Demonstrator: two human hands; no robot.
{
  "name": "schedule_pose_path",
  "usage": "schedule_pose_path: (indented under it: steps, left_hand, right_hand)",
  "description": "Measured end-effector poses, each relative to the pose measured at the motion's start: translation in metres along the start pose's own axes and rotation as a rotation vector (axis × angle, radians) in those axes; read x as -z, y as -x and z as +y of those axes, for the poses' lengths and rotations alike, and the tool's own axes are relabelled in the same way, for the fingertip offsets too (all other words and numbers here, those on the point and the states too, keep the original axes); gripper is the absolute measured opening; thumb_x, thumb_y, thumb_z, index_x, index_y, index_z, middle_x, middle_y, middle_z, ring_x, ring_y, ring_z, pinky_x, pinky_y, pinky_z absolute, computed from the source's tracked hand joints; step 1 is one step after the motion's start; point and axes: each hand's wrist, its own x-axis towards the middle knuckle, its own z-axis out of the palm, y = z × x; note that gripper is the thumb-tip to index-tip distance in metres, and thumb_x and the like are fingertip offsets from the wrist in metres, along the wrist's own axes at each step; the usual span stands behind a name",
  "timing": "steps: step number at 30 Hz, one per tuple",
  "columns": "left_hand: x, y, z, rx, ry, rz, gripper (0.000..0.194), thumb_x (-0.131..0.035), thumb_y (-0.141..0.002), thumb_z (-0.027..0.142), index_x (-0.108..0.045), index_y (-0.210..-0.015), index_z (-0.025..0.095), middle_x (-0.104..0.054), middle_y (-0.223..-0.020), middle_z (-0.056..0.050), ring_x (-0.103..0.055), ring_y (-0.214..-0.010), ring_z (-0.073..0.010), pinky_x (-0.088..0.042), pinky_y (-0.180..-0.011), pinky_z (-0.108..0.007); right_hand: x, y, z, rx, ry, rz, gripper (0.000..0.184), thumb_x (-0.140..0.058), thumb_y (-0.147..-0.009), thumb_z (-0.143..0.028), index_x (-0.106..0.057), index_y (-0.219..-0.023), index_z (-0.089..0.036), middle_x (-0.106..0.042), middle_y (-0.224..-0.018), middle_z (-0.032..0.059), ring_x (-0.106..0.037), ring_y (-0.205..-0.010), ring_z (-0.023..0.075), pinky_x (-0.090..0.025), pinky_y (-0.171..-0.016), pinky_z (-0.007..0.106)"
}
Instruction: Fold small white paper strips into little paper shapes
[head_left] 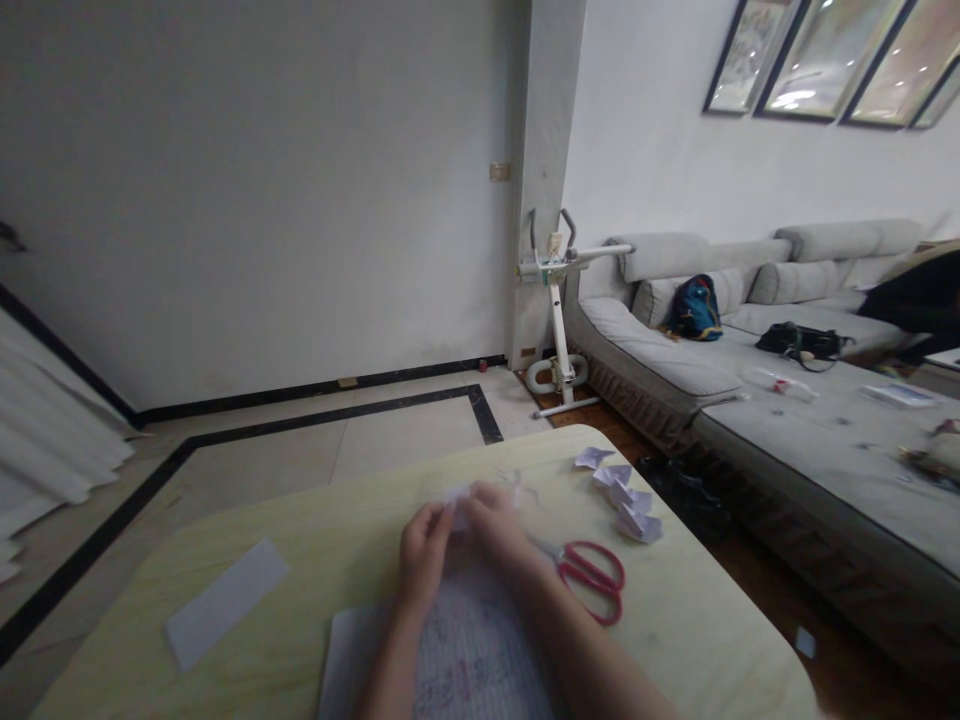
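Both hands meet over the middle of the table, pinching a small piece of white paper (459,494) between them. My left hand (424,540) has its thumb and fingers closed on the paper's left side. My right hand (491,520), slightly blurred, closes on it from the right; its fingertips are partly hidden. Beneath my forearms lies an open lined notebook (472,650) with writing on it. Red-handled scissors (592,580) rest right of my right wrist, their blades partly hidden by it. Several folded paper pieces (622,495) sit near the table's right edge.
A white paper strip (225,603) lies on the table's (315,560) left side. Beyond the right edge is a grey sofa (787,400) with a blue backpack (696,308) and a black bag (802,342). A white exercise machine (559,320) stands by the wall.
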Motion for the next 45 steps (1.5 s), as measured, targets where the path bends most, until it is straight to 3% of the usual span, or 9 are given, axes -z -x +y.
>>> schedule_pose_path:
  steps: [15,31,40,45]
  left_hand:
    - [-0.002,0.002,0.004,-0.014,0.012,0.004,0.029,-0.056,-0.073,0.042,-0.066,-0.073,0.015,-0.066,-0.071,-0.004,-0.06,-0.07,-0.0202,-0.046,-0.064,-0.026]
    - [-0.001,0.001,-0.001,0.007,-0.004,0.003,0.028,-0.055,-0.074,0.041,-0.063,-0.072,0.014,-0.062,-0.065,-0.002,-0.057,-0.064,-0.0177,-0.045,-0.058,-0.024]
    - [-0.001,0.001,-0.002,-0.024,-0.017,0.007,0.03,-0.055,-0.074,0.043,-0.063,-0.071,0.014,-0.062,-0.065,-0.002,-0.058,-0.065,-0.0178,-0.046,-0.059,-0.024]
    - [0.0,-0.001,-0.005,-0.072,-0.022,0.069,0.03,-0.053,-0.076,0.043,-0.063,-0.074,0.014,-0.064,-0.069,-0.003,-0.059,-0.067,-0.0184,-0.047,-0.062,-0.026]
  right_hand:
    - [0.001,0.001,-0.013,-0.02,0.099,0.014,0.017,-0.052,-0.069,-0.025,-0.049,-0.055,-0.016,-0.044,-0.052,-0.0047,-0.04,-0.052,0.0094,-0.032,-0.048,0.02]
    - [0.002,-0.002,-0.006,0.039,0.124,0.052,0.019,-0.044,-0.071,-0.023,-0.042,-0.052,-0.018,-0.039,-0.053,-0.0044,-0.036,-0.053,0.0098,-0.028,-0.047,0.02]
    - [0.002,-0.003,-0.003,0.0,0.081,0.079,0.021,-0.044,-0.073,-0.025,-0.045,-0.054,-0.017,-0.039,-0.051,-0.0046,-0.037,-0.051,0.0092,-0.03,-0.046,0.019]
    - [-0.001,0.001,-0.012,-0.006,0.096,-0.023,0.018,-0.054,-0.072,-0.027,-0.055,-0.058,-0.015,-0.047,-0.053,-0.0032,-0.043,-0.053,0.0097,-0.034,-0.048,0.019]
